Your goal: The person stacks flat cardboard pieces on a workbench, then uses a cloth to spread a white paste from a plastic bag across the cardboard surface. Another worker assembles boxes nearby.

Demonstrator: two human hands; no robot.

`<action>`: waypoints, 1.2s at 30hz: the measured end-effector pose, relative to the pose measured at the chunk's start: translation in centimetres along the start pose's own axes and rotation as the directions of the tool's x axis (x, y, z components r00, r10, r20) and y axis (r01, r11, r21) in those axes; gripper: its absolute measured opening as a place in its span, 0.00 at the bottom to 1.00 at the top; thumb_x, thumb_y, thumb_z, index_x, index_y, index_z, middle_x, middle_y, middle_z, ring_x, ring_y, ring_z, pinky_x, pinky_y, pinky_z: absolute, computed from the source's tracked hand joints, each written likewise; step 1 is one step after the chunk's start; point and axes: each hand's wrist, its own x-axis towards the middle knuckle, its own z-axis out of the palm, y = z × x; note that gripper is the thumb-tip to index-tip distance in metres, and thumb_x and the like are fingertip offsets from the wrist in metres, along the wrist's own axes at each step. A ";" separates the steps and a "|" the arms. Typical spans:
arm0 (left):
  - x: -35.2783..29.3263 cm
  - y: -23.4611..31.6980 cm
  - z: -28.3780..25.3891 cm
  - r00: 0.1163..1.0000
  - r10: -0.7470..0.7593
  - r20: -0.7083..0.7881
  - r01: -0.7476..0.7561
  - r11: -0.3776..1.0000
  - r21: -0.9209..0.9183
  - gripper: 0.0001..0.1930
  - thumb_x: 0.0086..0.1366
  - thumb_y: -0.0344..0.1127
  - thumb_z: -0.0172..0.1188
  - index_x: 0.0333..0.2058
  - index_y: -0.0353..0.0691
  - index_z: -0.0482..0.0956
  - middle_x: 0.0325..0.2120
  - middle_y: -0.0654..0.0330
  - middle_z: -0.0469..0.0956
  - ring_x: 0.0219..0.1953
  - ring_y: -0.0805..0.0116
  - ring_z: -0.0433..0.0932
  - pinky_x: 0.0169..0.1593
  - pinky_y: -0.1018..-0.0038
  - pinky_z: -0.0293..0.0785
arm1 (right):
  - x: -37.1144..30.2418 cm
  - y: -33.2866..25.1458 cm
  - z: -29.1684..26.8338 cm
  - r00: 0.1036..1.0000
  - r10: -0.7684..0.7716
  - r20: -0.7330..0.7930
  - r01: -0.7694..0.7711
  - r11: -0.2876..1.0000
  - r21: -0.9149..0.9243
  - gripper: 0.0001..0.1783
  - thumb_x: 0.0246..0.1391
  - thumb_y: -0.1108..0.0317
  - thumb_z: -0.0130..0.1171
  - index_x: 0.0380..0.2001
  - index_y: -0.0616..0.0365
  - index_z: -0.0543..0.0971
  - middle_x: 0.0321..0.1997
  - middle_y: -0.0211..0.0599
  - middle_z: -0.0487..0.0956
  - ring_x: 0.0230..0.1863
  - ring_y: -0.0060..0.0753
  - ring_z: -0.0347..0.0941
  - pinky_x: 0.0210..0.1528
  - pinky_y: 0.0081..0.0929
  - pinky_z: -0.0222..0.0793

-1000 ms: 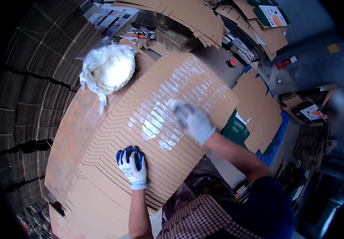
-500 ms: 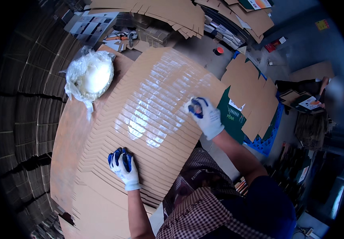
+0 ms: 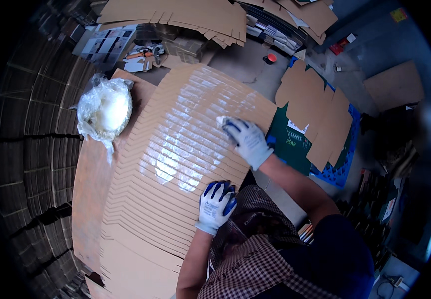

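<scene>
Overlapping flat brown cardboard sheets (image 3: pixel 133 197) lie fanned in a staggered stack, their exposed strips smeared with a wet, shiny white coating (image 3: pixel 168 157). My right hand (image 3: pixel 249 144), in a white glove with blue fingers, is closed over the right part of the stack. A small whitish bit shows at its fingertips; the rest of what it grips is hidden. My left hand (image 3: pixel 216 205), gloved alike, rests with fingers apart on the stack's near right edge. A round basin (image 3: pixel 129 107) lined with clear crinkled plastic holds white paste (image 3: pixel 113 112) at the far left.
The stack lies on a wooden board (image 3: pixel 88 199). Bundled cardboard (image 3: pixel 36 164) towers along the left. To the right, cut cardboard pieces (image 3: pixel 320 114) and green printed sheets sit on a blue pallet (image 3: pixel 342 162). A red-topped round container (image 3: pixel 270 58) stands on the floor behind.
My left hand has moved right across the sheets to their near right edge. My right hand has shifted slightly left, and its back now faces up. The view has shifted a little.
</scene>
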 end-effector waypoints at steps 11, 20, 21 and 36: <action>-0.3 0.1 0.1 0.999 -0.035 0.026 0.035 0.999 0.009 0.16 0.56 0.42 0.66 0.42 0.43 0.82 0.48 0.51 0.78 0.54 0.47 0.75 0.60 0.52 0.68 | -0.2 2.8 -1.1 0.994 -0.057 0.088 0.059 0.998 -0.025 0.24 0.55 0.60 0.59 0.56 0.49 0.74 0.63 0.40 0.71 0.62 0.45 0.69 0.60 0.43 0.67; 0.3 0.0 0.3 1.000 -0.009 0.000 0.009 1.000 0.000 0.16 0.54 0.40 0.68 0.40 0.42 0.83 0.45 0.53 0.78 0.51 0.47 0.76 0.57 0.51 0.69 | -3.3 4.3 -2.8 0.926 -0.286 0.247 0.298 0.955 -0.010 0.31 0.46 0.66 0.63 0.58 0.41 0.76 0.62 0.34 0.74 0.66 0.43 0.68 0.63 0.49 0.66; 0.5 0.2 -0.1 1.000 -0.009 -0.009 0.009 1.000 0.009 0.16 0.53 0.39 0.68 0.40 0.42 0.82 0.45 0.53 0.79 0.49 0.48 0.77 0.56 0.52 0.70 | -2.0 5.4 -3.1 0.953 -0.173 0.250 0.194 0.979 -0.061 0.30 0.45 0.67 0.63 0.56 0.42 0.78 0.61 0.34 0.75 0.65 0.43 0.68 0.63 0.48 0.65; 0.1 -0.3 0.3 0.997 -0.049 0.054 0.048 0.999 0.013 0.14 0.56 0.42 0.66 0.39 0.42 0.82 0.48 0.52 0.77 0.52 0.48 0.75 0.58 0.52 0.69 | -0.5 6.8 -6.5 0.899 -0.403 0.172 0.402 0.915 0.043 0.19 0.50 0.72 0.61 0.48 0.47 0.79 0.53 0.34 0.77 0.50 0.35 0.77 0.51 0.35 0.75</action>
